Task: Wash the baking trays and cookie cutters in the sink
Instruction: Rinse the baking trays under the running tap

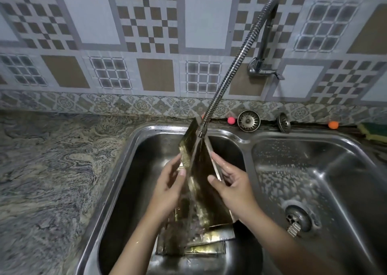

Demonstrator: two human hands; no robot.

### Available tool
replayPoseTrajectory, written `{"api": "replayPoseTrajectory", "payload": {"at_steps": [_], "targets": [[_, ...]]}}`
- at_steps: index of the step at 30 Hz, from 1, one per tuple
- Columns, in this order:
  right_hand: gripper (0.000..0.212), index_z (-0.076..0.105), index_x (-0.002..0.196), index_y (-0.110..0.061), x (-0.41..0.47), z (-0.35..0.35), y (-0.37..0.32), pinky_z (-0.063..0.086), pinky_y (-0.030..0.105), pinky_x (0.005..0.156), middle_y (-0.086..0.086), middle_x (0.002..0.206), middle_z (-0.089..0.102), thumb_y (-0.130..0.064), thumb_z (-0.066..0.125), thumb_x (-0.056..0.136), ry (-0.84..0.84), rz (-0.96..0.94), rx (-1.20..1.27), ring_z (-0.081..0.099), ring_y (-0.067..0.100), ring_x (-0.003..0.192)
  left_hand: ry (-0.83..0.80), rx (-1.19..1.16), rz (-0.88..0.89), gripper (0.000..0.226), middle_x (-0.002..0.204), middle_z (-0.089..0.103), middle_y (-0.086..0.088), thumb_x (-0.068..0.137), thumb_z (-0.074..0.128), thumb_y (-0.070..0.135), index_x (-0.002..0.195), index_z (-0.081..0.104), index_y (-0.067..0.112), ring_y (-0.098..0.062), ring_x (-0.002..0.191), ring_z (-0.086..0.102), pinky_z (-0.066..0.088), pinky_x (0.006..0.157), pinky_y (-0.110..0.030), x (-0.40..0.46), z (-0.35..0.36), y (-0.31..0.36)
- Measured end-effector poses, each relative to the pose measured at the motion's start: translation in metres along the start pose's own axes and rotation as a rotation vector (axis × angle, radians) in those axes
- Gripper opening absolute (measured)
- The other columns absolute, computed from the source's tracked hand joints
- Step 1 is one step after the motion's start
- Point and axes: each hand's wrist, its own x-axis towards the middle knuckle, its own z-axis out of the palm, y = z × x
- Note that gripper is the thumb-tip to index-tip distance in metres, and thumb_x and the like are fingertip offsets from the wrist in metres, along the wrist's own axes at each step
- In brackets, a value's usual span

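A dark rectangular baking tray (pixel 201 182) stands tilted on end in the left sink basin (pixel 125 180), its top edge near the faucet nozzle (pixel 201 130). Water runs from the nozzle down the tray's face. My left hand (pixel 170 182) grips the tray's left edge, thumb on the front. My right hand (pixel 230 182) grips its right edge, thumb on the front too. Other trays (pixel 211 243) lie stacked flat on the basin floor beneath it. No cookie cutters are visible.
The flexible faucet hose (pixel 234 65) arcs from a wall tap. The right basin (pixel 314 170) is wet, with an open drain (pixel 297 218). Two strainer plugs (pixel 248 120), small pink and orange balls and a green-yellow sponge (pixel 374 130) line the back ledge. Granite counter (pixel 52 170) spreads left.
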Motion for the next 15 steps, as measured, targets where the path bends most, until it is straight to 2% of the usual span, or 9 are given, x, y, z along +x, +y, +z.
{"api": "replayPoseTrajectory", "payload": {"at_steps": [2, 4, 6, 8, 11, 13, 15], "targets": [[0.067, 0.049, 0.128, -0.038, -0.004, 0.011, 0.001, 0.038, 0.018, 0.105, -0.023, 0.129, 0.057, 0.009, 0.065, 0.082, -0.045, -0.018, -0.020, 0.048, -0.001, 0.126, -0.131, -0.112, 0.012, 0.045, 0.135, 0.054, 0.017, 0.086, 0.055, 0.055, 0.130, 0.049, 0.048, -0.009, 0.128, 0.050, 0.040, 0.108, -0.042, 0.003, 0.005, 0.009], [0.070, 0.042, 0.133, -0.039, -0.007, 0.019, 0.002, 0.036, 0.014, 0.104, -0.031, 0.127, 0.055, 0.005, 0.066, 0.083, -0.103, -0.005, -0.014, 0.046, -0.007, 0.126, -0.162, -0.227, 0.008, 0.051, 0.139, 0.054, 0.006, 0.085, 0.051, 0.055, 0.135, 0.047, 0.043, -0.018, 0.128, 0.052, 0.039, 0.108, -0.048, 0.005, 0.008, 0.011], [0.068, 0.034, 0.136, -0.040, -0.009, 0.024, 0.000, 0.034, 0.009, 0.103, -0.026, 0.133, 0.051, -0.002, 0.063, 0.088, -0.169, 0.022, -0.002, 0.042, -0.012, 0.125, -0.088, -0.273, 0.044, 0.051, 0.135, 0.057, 0.005, 0.086, 0.051, 0.049, 0.136, 0.046, 0.039, -0.014, 0.124, 0.055, 0.043, 0.105, -0.042, 0.005, 0.008, 0.011], [0.064, 0.030, 0.140, -0.039, -0.010, 0.028, 0.003, 0.029, 0.011, 0.107, -0.019, 0.139, 0.047, -0.006, 0.058, 0.092, -0.238, 0.022, -0.014, 0.038, -0.010, 0.130, -0.007, -0.263, 0.095, 0.052, 0.135, 0.056, 0.011, 0.085, 0.055, 0.044, 0.136, 0.042, 0.044, -0.008, 0.125, 0.053, 0.042, 0.106, -0.036, 0.004, 0.007, 0.009], [0.057, 0.030, 0.143, -0.033, -0.010, 0.033, 0.007, 0.023, 0.011, 0.110, -0.021, 0.139, 0.048, -0.009, 0.053, 0.096, -0.290, -0.020, -0.060, 0.035, -0.007, 0.133, 0.111, -0.210, 0.168, 0.053, 0.144, 0.046, 0.008, 0.087, 0.055, 0.027, 0.135, 0.043, 0.045, -0.014, 0.133, 0.046, 0.034, 0.112, -0.045, 0.006, 0.001, 0.001], [0.054, 0.032, 0.141, -0.035, -0.010, 0.036, 0.008, 0.026, 0.013, 0.111, -0.019, 0.137, 0.049, -0.013, 0.053, 0.097, -0.289, 0.000, -0.050, 0.037, -0.008, 0.132, 0.159, -0.238, 0.161, 0.050, 0.141, 0.051, 0.002, 0.086, 0.053, 0.019, 0.131, 0.050, 0.040, -0.020, 0.129, 0.050, 0.036, 0.110, -0.052, 0.008, -0.004, -0.005], [0.050, 0.035, 0.140, -0.037, -0.002, 0.033, 0.015, 0.028, 0.023, 0.114, -0.021, 0.139, 0.045, -0.028, 0.054, 0.095, -0.190, -0.073, -0.214, 0.035, -0.008, 0.132, 0.158, -0.307, 0.122, 0.046, 0.135, 0.057, -0.002, 0.084, 0.053, 0.018, 0.126, 0.056, 0.036, -0.022, 0.122, 0.056, 0.040, 0.107, -0.051, 0.008, -0.005, -0.007]]}}
